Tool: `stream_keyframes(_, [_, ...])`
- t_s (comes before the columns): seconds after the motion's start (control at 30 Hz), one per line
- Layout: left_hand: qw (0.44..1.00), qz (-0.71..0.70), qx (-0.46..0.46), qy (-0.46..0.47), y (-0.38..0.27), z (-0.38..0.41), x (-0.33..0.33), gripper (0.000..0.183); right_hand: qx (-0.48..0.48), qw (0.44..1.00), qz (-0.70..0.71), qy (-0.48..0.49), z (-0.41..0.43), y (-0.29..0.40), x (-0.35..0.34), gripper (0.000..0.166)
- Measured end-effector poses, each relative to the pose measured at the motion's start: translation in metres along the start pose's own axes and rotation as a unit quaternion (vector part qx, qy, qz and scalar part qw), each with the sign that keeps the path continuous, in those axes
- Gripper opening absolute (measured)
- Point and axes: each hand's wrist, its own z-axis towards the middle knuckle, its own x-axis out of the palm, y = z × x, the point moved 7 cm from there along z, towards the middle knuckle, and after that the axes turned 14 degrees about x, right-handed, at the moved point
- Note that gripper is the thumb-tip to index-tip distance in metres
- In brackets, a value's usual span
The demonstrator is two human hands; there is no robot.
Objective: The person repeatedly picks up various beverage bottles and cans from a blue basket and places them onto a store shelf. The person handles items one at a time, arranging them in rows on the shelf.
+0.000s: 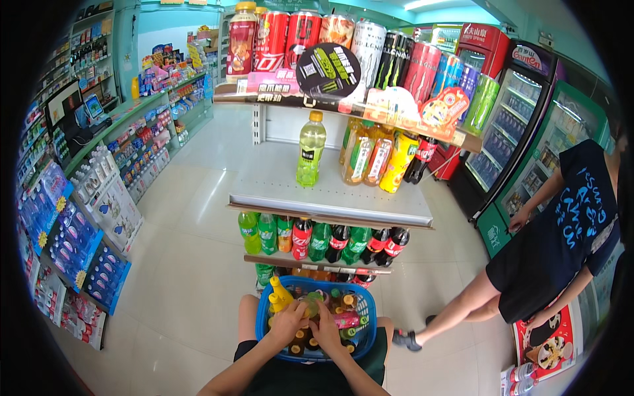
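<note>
A blue plastic basket point(367, 317) full of assorted drink bottles rests on my lap. Over its middle, my left hand point(289, 319) and my right hand point(325, 325) are both around one clear bottle with a green cap point(313, 303). Yellow bottles point(278, 292) lean at the basket's left end, and a pink package point(346, 319) lies right of my right hand. Ahead, a green-yellow drink bottle point(310, 151) stands upright on the grey metal shelf point(267, 183). Several tea bottles point(360, 156), a yellow bottle point(398, 162) and a cola bottle point(422, 157) stand to its right.
Energy drink cans point(366, 49) line the top shelf above a round sign point(328, 72). Soda bottles point(302, 238) fill the shelf below. A person in dark clothes point(554, 218) stands at the right by drink fridges point(515, 119). Water packs point(74, 237) and a counter point(124, 114) are at the left.
</note>
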Motion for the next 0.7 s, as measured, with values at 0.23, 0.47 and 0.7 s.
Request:
stream_keyframes(0.23, [0.994, -0.098, 0.041, -0.037, 0.03, 0.072, -0.02, 0.05, 0.023, 0.996, 0.087, 0.022, 0.04, -0.011, -0.011, 0.067])
stream_keyframes(0.47, [0.97, -0.24, 0.028, -0.041, 0.025, 0.126, -0.096, 0.035, 0.021, 0.979, 0.164, 0.118, 0.05, 0.012, -0.035, 0.069])
stream_keyframes(0.7, [0.903, -0.426, 0.046, -0.011, 0.018, 0.15, -0.129, 0.03, 0.022, 0.968, 0.166, 0.189, 0.049, 0.081, -0.074, 0.072])
